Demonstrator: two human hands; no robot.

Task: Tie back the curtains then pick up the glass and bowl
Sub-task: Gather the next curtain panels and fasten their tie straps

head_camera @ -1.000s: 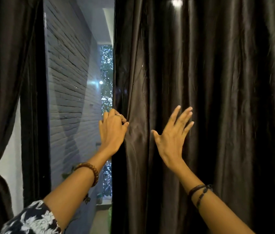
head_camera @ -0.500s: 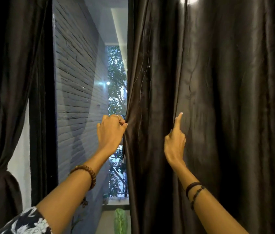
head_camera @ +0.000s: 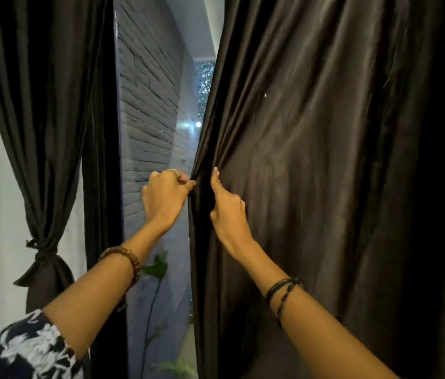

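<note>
You see a dim room; cool daylight enters through the narrow window gap (head_camera: pixel 161 110), sheen on the dark satin curtain (head_camera: pixel 325 132), edges bowed.

The left arm wears a dark navy short sleeve with a white floral print (head_camera: pixel 24 351) and a brown wooden bead bracelet (head_camera: pixel 125 258); a thin ring (head_camera: pixel 173 170) circles one finger. The right wrist carries thin black cord bracelets (head_camera: pixel 283 292) (one looks braided).

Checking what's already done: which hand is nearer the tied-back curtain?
Left. The left hand is right of the tied-back curtain, across the window gap; the right hand lies farther right.
</note>
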